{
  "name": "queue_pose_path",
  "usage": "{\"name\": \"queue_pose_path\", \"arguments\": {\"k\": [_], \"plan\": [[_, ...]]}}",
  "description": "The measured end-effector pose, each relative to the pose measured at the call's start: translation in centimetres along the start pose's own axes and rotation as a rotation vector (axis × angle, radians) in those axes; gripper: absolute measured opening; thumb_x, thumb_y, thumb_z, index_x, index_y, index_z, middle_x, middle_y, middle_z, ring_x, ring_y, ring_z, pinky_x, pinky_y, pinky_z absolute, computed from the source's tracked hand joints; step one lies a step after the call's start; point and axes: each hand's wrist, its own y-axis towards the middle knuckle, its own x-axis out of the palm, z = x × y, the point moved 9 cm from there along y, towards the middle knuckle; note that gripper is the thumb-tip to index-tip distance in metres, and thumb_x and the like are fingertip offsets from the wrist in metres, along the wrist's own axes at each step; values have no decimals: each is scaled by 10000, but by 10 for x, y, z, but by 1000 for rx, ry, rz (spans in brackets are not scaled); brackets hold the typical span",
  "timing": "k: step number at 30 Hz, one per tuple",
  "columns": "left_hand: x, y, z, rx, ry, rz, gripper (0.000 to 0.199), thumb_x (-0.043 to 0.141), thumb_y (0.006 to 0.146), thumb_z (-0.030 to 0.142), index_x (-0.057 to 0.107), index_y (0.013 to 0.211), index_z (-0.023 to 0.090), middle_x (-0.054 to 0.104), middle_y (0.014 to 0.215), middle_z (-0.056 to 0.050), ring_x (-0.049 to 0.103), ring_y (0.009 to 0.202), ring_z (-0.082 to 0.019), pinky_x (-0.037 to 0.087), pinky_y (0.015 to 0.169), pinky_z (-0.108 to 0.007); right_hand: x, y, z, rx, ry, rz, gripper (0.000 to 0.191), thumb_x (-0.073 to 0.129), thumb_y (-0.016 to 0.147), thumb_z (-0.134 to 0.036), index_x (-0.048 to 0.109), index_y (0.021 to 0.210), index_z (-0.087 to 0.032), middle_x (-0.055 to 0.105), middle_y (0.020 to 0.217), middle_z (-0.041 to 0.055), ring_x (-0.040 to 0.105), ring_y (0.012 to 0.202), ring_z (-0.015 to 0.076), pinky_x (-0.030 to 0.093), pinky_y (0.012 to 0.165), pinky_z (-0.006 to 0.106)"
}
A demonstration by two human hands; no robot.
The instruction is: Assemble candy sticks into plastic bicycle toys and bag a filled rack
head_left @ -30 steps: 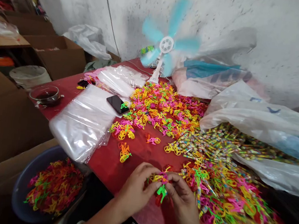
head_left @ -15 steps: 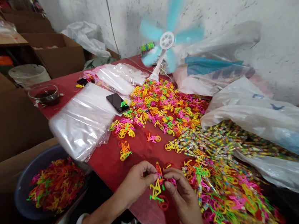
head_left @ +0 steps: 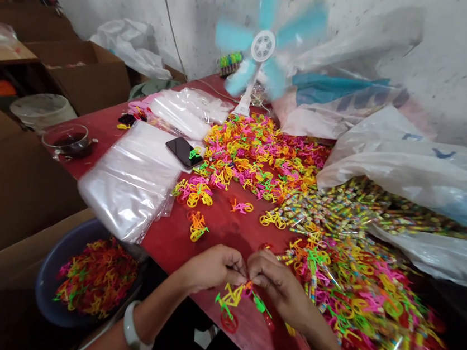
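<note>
My left hand (head_left: 216, 268) and my right hand (head_left: 274, 278) meet over the table's front edge, fingertips pinched together. Between them hangs a linked bunch of small plastic bicycles (head_left: 232, 295), yellow, green, orange, pink and red. Which pieces each hand grips is partly hidden by the fingers. Beyond the hands, an orange, yellow and green cluster (head_left: 198, 227) and a yellow bicycle piece (head_left: 273, 219) lie on the red table (head_left: 226, 236). A large heap of bicycles (head_left: 256, 155) covers the middle, and another mixed heap (head_left: 374, 309) lies right of my right hand.
Clear plastic bags (head_left: 131, 180) and a phone (head_left: 183, 152) lie left of the heap. A fan (head_left: 263, 46) spins at the back. Wrapped sticks (head_left: 347, 210) lie right, under white sacks (head_left: 411, 167). A blue basin (head_left: 46, 283), glass bowl (head_left: 66, 142) and cardboard boxes (head_left: 87, 82) are left.
Both hands have drawn together at the fingertips. The bicycle bunch now hangs lower and spreads to both sides beneath them. The whole view has shifted slightly.
</note>
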Motion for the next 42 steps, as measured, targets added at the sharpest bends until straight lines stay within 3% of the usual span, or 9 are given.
{"name": "queue_pose_path", "arguments": {"k": [5, 11, 15, 20, 24, 27, 32, 37, 42], "plan": [[1, 7, -11, -107, -30, -202, 120, 693, 521, 238, 641, 597, 160, 537, 570, 58, 438, 584, -98, 336, 646, -239, 16, 7, -3, -50, -45, -180, 303, 333, 988, -363, 543, 813, -234, 576, 831, 27, 514, 803, 178, 409, 762, 321], [-2, 12, -21, -153, 64, -242, 135, 706, 496, 258, 601, 548, 192, 507, 531, 62, 403, 575, -116, 314, 587, -243, 27, 10, -12, -59, -202, -271, 301, 305, 961, -190, 545, 786, -237, 575, 795, 29, 488, 783, 185, 395, 724, 326], [-7, 10, -10, -76, 0, -143, 154, 670, 579, 276, 573, 656, 184, 524, 629, 55, 430, 613, -107, 331, 607, -232, 14, 12, -1, -17, -131, -93, 263, 337, 966, -267, 535, 796, -233, 560, 834, 46, 508, 787, 183, 421, 707, 305], [-29, 1, 2, -5, 77, 170, 127, 584, 712, 296, 543, 716, 176, 510, 661, 37, 449, 624, -106, 346, 599, -225, -5, -6, 30, 186, 19, 222, 202, 493, 920, -377, 587, 834, -221, 594, 782, 24, 563, 736, 171, 465, 685, 279], [-37, -4, 12, 93, 95, 335, 120, 557, 749, 284, 542, 705, 173, 503, 670, 31, 454, 645, -114, 368, 625, -234, -1, -26, 34, 289, 40, 368, 322, 652, 817, -410, 628, 1090, -240, 665, 1074, 72, 608, 1010, 243, 484, 877, 354], [-32, -4, 10, 92, 26, 364, 132, 569, 747, 300, 549, 714, 173, 508, 654, 35, 457, 624, -111, 369, 606, -232, 5, -32, 29, 272, -82, 494, 354, 668, 812, -351, 634, 1156, -274, 653, 1171, 76, 580, 1100, 258, 456, 952, 408], [-25, -6, 7, 89, -41, 356, 188, 607, 735, 344, 567, 709, 162, 542, 651, 25, 472, 636, -113, 374, 622, -233, 1, -32, 20, 135, -196, 678, 138, 605, 859, -277, 703, 956, -274, 714, 904, 50, 642, 863, 218, 509, 786, 367], [-20, -10, 5, 47, -35, 315, 187, 621, 715, 334, 561, 709, 157, 519, 646, 35, 437, 603, -99, 358, 597, -230, -3, -31, 11, -24, -220, 690, 119, 618, 846, -214, 702, 893, -284, 708, 810, 23, 632, 810, 211, 482, 793, 386], [-19, -12, 14, 152, 70, 412, 143, 558, 749, 304, 566, 721, 164, 541, 685, 15, 473, 662, -122, 375, 642, -247, -2, -36, 22, 18, -127, 731, 156, 559, 890, -193, 681, 940, -276, 699, 905, 27, 633, 888, 199, 495, 800, 362]]}}
